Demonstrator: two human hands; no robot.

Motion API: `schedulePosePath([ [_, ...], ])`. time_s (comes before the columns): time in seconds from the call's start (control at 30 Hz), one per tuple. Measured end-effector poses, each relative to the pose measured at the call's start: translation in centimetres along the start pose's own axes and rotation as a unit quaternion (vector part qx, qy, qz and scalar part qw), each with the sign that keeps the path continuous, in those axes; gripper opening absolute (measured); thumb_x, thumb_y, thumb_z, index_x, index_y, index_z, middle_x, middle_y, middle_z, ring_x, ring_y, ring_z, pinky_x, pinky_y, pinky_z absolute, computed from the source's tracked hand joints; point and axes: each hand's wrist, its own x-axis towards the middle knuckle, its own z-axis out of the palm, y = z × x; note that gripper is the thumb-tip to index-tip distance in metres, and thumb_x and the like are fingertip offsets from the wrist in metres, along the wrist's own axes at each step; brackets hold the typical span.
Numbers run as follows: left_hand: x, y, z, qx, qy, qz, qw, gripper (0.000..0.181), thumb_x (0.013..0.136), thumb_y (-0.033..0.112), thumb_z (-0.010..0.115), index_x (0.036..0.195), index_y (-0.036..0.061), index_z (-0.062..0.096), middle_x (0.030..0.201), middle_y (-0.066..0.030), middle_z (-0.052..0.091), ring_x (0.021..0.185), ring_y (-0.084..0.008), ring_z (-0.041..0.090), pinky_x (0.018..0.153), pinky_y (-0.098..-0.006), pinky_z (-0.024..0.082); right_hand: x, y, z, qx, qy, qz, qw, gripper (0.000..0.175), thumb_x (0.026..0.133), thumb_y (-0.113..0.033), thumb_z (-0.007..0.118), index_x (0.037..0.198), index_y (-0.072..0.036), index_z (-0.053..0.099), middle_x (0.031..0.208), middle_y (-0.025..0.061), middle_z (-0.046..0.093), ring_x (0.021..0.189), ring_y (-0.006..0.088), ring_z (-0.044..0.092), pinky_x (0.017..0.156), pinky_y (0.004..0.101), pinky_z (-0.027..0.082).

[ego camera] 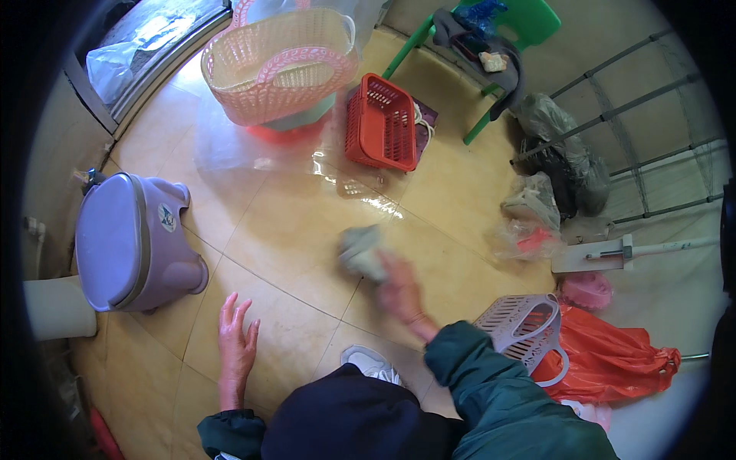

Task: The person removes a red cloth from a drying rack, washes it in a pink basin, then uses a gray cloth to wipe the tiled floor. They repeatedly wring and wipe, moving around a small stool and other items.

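Note:
My right hand [398, 287] grips a bunched greyish-white cloth [361, 252]; both are blurred, above the tan tiled floor [276, 230]. Whether the cloth touches the tiles I cannot tell. With its fingers apart and nothing in it, my left hand [236, 339] hovers over the floor on the left. Closest to that hand is a purple plastic step stool [172, 236] with a sticker on its side. A white shoe [368, 361] shows between my hands, in front of my dark-clothed knee.
Ahead stand a pink-and-cream woven plastic basket [276, 86] and a red plastic basket [385, 121]. A green chair [520, 26] holds cloth and a blue bag. Bags [560, 155] lie beside a grey pole rack [604, 118]. A lilac basket [512, 322] sits near my right sleeve.

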Motion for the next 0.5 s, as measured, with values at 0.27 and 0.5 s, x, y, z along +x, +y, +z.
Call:
schedulePosePath([
  [0.27, -0.9, 0.1, -1.2, -0.026, -0.001, -0.006, 1.0, 0.041, 0.086, 0.006, 0.065, 0.126, 0.0073, 0.055, 0.141, -0.0176, 0.043, 0.127, -0.0366, 0.046, 0.105, -0.0418, 0.04, -1.2, 13.6, -7.3, -0.333, 0.028, 0.335, 0.881, 0.065, 0.081, -0.008, 0.055, 0.144, -0.014, 0.04, 0.131, 0.0242, 0.047, 0.112, 0.0424, 0.049, 0.086, 0.0552, 0.042],
  [0.5, -3.2, -1.4, -1.2, -0.034, -0.025, -0.027, 0.999, 0.039, 0.087, 0.005, 0.064, 0.125, 0.0064, 0.055, 0.138, -0.017, 0.046, 0.127, -0.0355, 0.046, 0.106, -0.0403, 0.038, -6.3, -2.9, 6.2, -0.249, -0.048, -0.004, 0.967, 0.056, 0.085, -0.018, 0.057, 0.139, -0.014, 0.044, 0.145, 0.024, 0.036, 0.127, 0.0374, 0.04, 0.087, 0.0546, 0.035],
])
